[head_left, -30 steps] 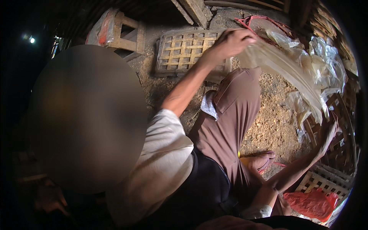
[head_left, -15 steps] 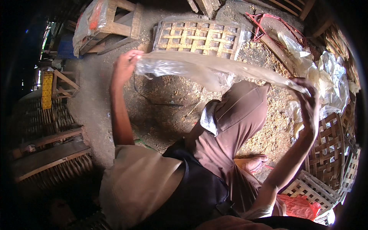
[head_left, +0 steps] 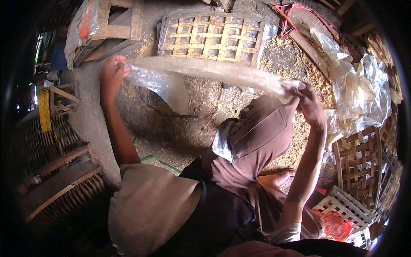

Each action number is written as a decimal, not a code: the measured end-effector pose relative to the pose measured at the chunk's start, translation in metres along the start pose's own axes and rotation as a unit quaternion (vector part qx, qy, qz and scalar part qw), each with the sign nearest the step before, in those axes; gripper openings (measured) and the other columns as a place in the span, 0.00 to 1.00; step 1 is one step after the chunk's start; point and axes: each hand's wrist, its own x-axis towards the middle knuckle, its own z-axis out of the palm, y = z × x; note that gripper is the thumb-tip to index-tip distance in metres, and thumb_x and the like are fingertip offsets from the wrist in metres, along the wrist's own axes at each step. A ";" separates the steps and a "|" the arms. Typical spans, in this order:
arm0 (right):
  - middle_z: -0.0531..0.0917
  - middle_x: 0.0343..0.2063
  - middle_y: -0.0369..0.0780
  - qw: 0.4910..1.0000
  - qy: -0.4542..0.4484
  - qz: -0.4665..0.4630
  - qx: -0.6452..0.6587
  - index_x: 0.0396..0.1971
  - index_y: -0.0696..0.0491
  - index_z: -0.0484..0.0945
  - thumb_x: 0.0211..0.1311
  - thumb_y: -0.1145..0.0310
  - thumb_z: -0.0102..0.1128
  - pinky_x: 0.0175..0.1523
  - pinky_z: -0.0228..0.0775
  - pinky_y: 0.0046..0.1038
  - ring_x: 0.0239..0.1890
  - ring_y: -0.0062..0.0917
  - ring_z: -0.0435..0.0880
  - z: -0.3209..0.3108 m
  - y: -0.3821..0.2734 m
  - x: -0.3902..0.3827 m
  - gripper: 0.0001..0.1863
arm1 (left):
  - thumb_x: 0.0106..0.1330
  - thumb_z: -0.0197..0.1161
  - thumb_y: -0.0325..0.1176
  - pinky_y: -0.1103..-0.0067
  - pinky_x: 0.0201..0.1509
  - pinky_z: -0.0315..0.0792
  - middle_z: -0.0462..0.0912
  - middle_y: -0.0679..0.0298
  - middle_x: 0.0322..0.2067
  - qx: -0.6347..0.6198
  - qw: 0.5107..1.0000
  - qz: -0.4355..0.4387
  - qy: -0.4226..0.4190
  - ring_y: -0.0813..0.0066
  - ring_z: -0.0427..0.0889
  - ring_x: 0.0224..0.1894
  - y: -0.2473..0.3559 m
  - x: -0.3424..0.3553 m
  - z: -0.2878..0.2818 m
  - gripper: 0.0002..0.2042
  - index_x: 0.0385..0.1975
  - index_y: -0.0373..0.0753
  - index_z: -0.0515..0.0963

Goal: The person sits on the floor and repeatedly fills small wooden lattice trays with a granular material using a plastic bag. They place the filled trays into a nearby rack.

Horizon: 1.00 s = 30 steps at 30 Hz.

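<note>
A long strip of clear plastic sheeting (head_left: 205,68) is stretched between my two hands, gathered into a narrow band. At its left end my left hand (head_left: 114,72) pinches the edge with the arm reaching far forward. A loose, shiny flap hangs down beside that hand. My right hand (head_left: 309,103) grips the other end between thumb and fingers, above my raised knee in brown cloth. Just beyond the sheet lies a woven bamboo tray (head_left: 214,37), its front edge partly covered by the plastic.
Crumpled clear plastic (head_left: 364,85) is heaped at the right, above woven bamboo baskets (head_left: 358,160) and a red plastic bag (head_left: 336,225). A wooden stand (head_left: 117,30) is at the far left. Yellowish crumbs (head_left: 308,64) litter the floor. A slatted rack (head_left: 60,188) lines the left side.
My left hand has moved left and my right hand has come inward and down, both keeping the plastic sheeting. Its loose flap has swung left and hangs lower. The view has shifted slightly.
</note>
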 end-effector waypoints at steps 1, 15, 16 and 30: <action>0.84 0.26 0.37 1.000 0.011 0.005 -0.020 0.42 0.59 0.82 0.68 0.60 0.59 0.30 0.67 0.21 0.23 0.13 0.74 -0.001 0.013 0.010 0.16 | 0.66 0.54 0.26 0.76 0.37 0.79 0.84 0.56 0.35 0.063 0.998 0.027 -0.006 0.69 0.87 0.32 -0.001 0.022 0.010 0.08 0.40 0.33 0.79; 0.82 0.39 0.50 0.925 0.140 0.011 0.352 0.45 0.66 0.71 0.69 0.72 0.53 0.52 0.81 0.34 0.39 0.34 0.85 0.020 0.041 0.147 0.13 | 0.53 0.64 0.32 0.68 0.58 0.72 0.83 0.53 0.45 0.347 0.919 0.176 -0.057 0.56 0.80 0.52 -0.026 0.271 0.149 0.17 0.44 0.45 0.81; 0.82 0.39 0.50 0.920 0.153 0.004 0.362 0.45 0.66 0.71 0.69 0.72 0.53 0.52 0.81 0.34 0.39 0.34 0.85 0.020 0.042 0.154 0.13 | 0.53 0.65 0.33 0.68 0.61 0.70 0.80 0.51 0.50 0.319 0.931 0.164 -0.066 0.56 0.77 0.56 -0.024 0.277 0.157 0.21 0.51 0.47 0.78; 0.56 0.70 0.51 0.963 0.264 0.025 0.046 0.71 0.52 0.50 0.59 0.51 0.64 0.67 0.60 0.46 0.67 0.45 0.64 0.042 0.103 0.160 0.46 | 0.61 0.66 0.40 0.49 0.75 0.42 0.32 0.47 0.73 0.212 0.967 0.097 -0.103 0.47 0.41 0.74 -0.104 0.045 0.292 0.40 0.71 0.49 0.52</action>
